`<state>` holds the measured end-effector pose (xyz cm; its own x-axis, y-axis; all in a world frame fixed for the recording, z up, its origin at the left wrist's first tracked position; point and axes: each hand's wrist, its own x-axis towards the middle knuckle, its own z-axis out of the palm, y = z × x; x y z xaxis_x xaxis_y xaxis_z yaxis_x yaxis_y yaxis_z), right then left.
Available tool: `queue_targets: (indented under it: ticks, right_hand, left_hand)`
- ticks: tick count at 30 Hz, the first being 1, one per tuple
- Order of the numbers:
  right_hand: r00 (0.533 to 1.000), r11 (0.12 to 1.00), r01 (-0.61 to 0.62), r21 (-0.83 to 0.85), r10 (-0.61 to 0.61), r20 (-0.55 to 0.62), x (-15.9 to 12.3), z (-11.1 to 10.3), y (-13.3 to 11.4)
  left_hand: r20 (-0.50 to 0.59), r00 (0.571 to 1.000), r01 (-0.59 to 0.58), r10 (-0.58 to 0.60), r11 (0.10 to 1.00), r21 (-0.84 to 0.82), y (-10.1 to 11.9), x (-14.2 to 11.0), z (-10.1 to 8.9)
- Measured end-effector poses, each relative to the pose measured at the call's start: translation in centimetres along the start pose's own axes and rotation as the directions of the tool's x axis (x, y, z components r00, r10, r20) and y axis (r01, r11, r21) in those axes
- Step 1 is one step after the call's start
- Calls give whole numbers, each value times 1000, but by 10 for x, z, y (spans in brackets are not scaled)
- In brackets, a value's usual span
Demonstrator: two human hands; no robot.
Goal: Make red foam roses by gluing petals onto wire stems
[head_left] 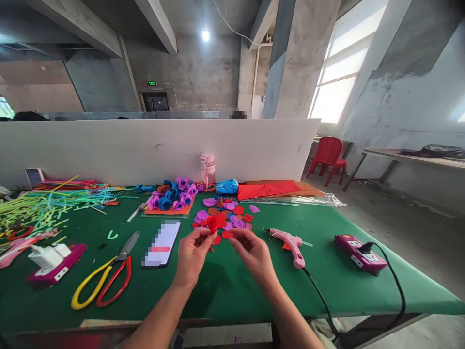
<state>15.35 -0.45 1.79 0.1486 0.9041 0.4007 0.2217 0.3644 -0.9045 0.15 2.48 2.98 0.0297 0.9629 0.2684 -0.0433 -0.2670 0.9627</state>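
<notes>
My left hand is closed, pinching the base of a red paper flower above the green tabletop. Close by on the right, my right hand pinches a small red petal between thumb and finger. The flower and that petal look slightly apart. Behind both hands lies a scatter of loose purple, red, brown and blue petals. To the right of my right hand, a pink glue gun lies on its side, a clear glue stick poking out of its back.
Scissors with yellow and red handles and a phone lie at left. Finished flowers sit on orange sheets at the back, near a pink bottle. Power strips stand on both sides; a black cord hangs off the front edge.
</notes>
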Motion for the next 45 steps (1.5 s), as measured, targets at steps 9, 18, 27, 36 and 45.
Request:
queue_targets:
  ticks: [9,18,27,36,45]
  right_hand:
    - [974,991,-81,-108,56,-218,1,-70,0]
    - [970,991,-62,-119,32,-241,3,-83,-12]
    - [968,640,93,-762,122,221,63,-44,12]
    - [897,439,261,-860,220,384,91,12,37]
    - [944,389,214,-896,155,293,146,-18,18]
  left_hand:
    - [-87,996,15,-24,995,-103,10,-2,-5]
    - [-59,997,39,-42,997,-64,-10,11,-8]
    - [39,993,-106,115,978,-181,2,8,-12]
    - [-14,998,-58,57,985,-163,-7,15,-17]
    - [-135,991,-43,18,983,-180,-7,21,-29]
